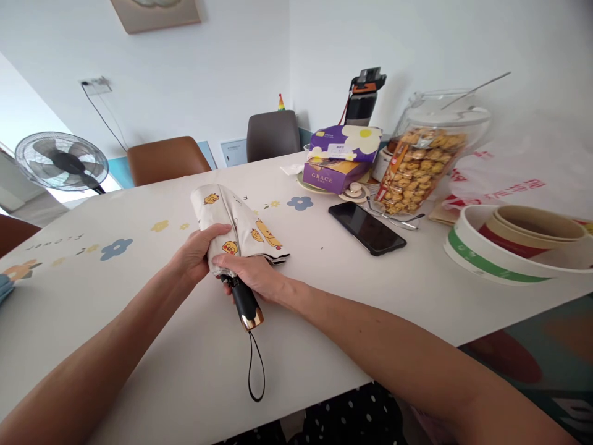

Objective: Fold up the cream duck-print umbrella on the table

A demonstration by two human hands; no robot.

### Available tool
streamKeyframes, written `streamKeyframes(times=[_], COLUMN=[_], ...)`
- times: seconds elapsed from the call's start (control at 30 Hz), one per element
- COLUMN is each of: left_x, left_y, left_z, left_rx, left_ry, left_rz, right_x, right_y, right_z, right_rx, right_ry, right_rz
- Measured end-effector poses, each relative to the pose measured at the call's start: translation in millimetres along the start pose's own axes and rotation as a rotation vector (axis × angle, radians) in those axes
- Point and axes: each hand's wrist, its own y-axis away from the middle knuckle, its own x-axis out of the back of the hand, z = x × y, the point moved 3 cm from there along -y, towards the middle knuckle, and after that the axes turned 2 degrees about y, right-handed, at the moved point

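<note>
A folded cream umbrella with yellow cartoon prints lies on the white table, its black handle with a gold cap and a black wrist loop pointing toward me. My left hand is closed around the canopy's left side. My right hand grips the umbrella at the base of the canopy, just above the handle.
A black phone lies to the right. Behind it are a purple box, a snack jar, glasses, and a black bottle. Stacked tape rolls sit at the right edge. Chairs and a fan stand beyond the table.
</note>
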Motion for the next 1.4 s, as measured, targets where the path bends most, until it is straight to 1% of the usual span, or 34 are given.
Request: streamKeyframes(times=[0.13, 0.33, 0.73, 0.87, 1.03, 1.27, 1.4], left_x=[1.5, -0.6, -1.7, -3.1, -5.8, -4.6, -4.4], left_y=[-1.8, 0.0, 3.2, 4.0, 5.9, 4.9, 4.8], left_z=[-1.5, -0.9, -0.6, 1.2, 3.7, 2.9, 3.5], left_rx=[-0.014, -0.064, -0.061, -0.075, -0.074, -0.063, -0.059], left_ry=[-0.006, 0.001, -0.029, -0.020, -0.012, -0.003, 0.006], left_rz=[0.007, 0.009, -0.002, -0.021, -0.058, -0.077, -0.101], right_x=[-0.1, -2.2, -3.0, -1.9, -1.0, -1.4, -0.8], right_y=[2.3, 6.5, 1.7, 0.2, 1.8, 6.6, 6.9], right_z=[-3.8, -5.3, -0.9, -0.3, -4.0, -8.5, -9.0], right_rx=[0.000, -0.126, -0.081, -0.085, -0.048, -0.091, -0.091], right_ry=[0.013, -0.082, -0.141, -0.149, -0.144, -0.120, -0.121], right_rz=[0.002, -0.024, -0.074, -0.032, 0.002, 0.038, 0.046])
